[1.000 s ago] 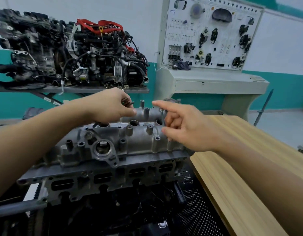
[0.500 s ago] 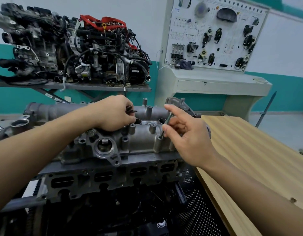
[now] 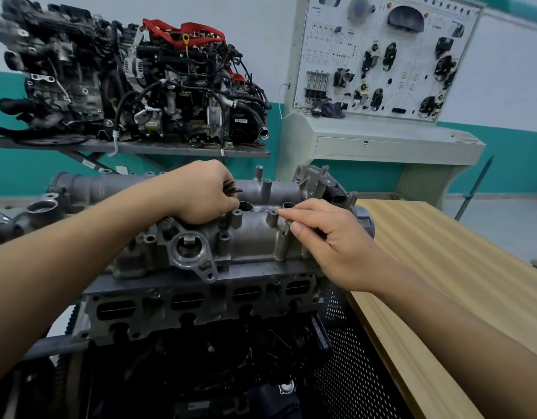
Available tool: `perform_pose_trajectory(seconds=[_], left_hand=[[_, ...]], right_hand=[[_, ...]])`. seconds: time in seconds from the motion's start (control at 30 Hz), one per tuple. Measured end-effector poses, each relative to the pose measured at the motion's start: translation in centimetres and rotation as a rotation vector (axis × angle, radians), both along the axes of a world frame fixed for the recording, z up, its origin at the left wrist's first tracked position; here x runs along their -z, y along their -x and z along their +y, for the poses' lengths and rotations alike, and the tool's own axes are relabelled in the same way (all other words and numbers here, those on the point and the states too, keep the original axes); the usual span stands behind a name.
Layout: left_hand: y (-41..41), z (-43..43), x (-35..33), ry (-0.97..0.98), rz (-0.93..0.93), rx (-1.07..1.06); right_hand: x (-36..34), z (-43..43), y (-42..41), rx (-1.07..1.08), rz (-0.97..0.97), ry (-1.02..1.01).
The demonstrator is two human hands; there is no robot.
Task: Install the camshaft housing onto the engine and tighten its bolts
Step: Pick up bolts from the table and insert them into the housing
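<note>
A workshop with teal-and-white walls, a display engine [image 3: 125, 83] on a shelf and a wiring panel [image 3: 382, 55] behind; in front of me the camshaft housing [image 3: 255, 234] sits on the engine [image 3: 200, 309], left of the wooden table [image 3: 442, 267]. My right hand [image 3: 324, 237] pinches one bolt [image 3: 286, 226] by its head, shank dropping into a boss on the housing's near edge. My left hand [image 3: 200, 192] is a closed grip on spare bolts [image 3: 232, 187], resting on the housing's top. The bolt is small, stiff steel, probably oily and easy to fumble; fingertips on the head seem best. The cast housing looks heavy and rigid.
</note>
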State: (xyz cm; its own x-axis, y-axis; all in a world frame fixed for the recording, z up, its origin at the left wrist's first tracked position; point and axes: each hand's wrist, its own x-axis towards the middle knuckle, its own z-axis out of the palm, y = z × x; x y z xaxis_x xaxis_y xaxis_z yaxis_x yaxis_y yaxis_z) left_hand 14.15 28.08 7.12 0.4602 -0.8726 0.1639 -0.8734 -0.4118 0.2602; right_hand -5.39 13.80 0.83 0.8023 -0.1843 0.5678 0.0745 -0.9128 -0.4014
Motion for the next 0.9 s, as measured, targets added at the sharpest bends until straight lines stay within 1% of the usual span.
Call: perform_pose_trajectory(seconds=[0.1,0.2,0.33,0.5,0.67,0.77,0.9], left_hand=[[0.2,0.1,-0.2,-0.098,-0.077,-0.075],[0.7,0.1,-0.4,-0.196,-0.173,-0.159],[1.1,0.5,-0.9,-0.271,-0.269,-0.187],[1.3,0.9,-1.1,-0.281,-0.287,-0.158],[1.3,1.1,-0.8,-0.256,-0.277,-0.161],[1.2,1.2,-0.1,-0.225,-0.288,-0.158],[0.9,1.4,0.1,-0.176,-0.23,-0.205]], right_hand=[[-0.8,-0.2,0.2,-0.008,0.051,-0.115],[-0.8,-0.1,0.1,-0.001,0.049,-0.158],[-0.6,0.0,-0.8,0.05,-0.002,-0.062],[-0.3,0.2,-2.8,0.066,0.001,0.075],[-0.3,-0.2,-2.7,0.028,-0.032,0.028],[-0.2,-0.3,-2.2,-0.001,-0.045,-0.042],[-0.3,-0.3,-2.0,-0.019,-0.034,-0.068]])
